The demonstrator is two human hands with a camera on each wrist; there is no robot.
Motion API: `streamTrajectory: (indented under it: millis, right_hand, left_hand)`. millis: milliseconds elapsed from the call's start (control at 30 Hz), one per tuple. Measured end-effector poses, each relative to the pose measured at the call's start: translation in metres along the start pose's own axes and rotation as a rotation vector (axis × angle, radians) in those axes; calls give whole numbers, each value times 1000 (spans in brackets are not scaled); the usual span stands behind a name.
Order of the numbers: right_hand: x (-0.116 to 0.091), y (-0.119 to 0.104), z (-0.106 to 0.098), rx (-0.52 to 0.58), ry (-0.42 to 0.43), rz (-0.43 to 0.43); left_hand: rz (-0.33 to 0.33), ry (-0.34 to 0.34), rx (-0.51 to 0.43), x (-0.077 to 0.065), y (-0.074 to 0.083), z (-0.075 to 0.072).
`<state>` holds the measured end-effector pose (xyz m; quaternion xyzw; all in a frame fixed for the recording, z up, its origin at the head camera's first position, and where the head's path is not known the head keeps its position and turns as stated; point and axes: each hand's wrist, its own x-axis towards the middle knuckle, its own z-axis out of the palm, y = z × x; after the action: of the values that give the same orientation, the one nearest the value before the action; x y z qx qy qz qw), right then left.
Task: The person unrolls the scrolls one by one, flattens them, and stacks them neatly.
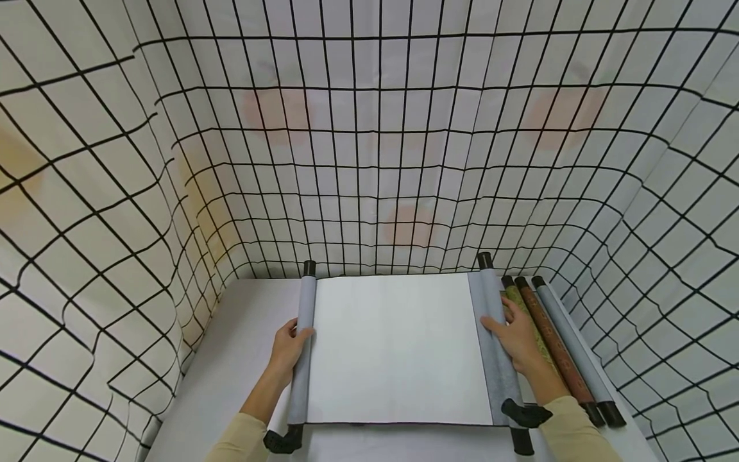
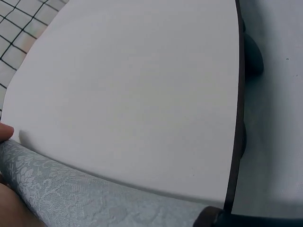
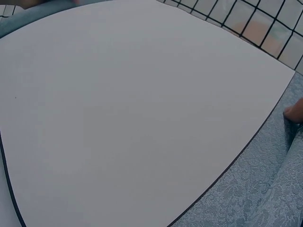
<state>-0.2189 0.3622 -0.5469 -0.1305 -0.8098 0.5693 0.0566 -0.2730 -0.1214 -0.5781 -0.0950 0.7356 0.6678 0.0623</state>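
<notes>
A hanging scroll lies part-unrolled across the table, its blank white sheet (image 1: 398, 350) showing between two rolled ends of grey-blue patterned cloth with black rod tips. My left hand (image 1: 288, 346) grips the left roll (image 1: 303, 372), thumb on the inner side. In the left wrist view, only the thumb and part of that hand show at the roll's edge (image 2: 90, 194). On the other side, my right hand (image 1: 516, 333) holds the right roll (image 1: 501, 356), with its thumb over the cloth strip beside the sheet. The right wrist view shows that thumb (image 3: 294, 112) at the edge.
To the right lie more rolled scrolls: a green one (image 1: 528, 321), a reddish-brown one (image 1: 554, 340) and a grey-blue one (image 1: 574, 346). A black wire grid (image 1: 378, 167) encloses the white table (image 1: 237, 321) at the back and sides, with white sheeting behind it.
</notes>
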Motion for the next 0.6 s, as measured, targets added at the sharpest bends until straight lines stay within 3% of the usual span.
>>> streamTrajectory:
  millis: [333,600]
  right_hand:
    - [-1,-5,-2,12,-11,22]
    - [0,-5,-4,-3,-8,27]
  left_hand:
    - [54,-9,-4,1,-1,-2]
    - [57,-16,-50,-2,2,-5]
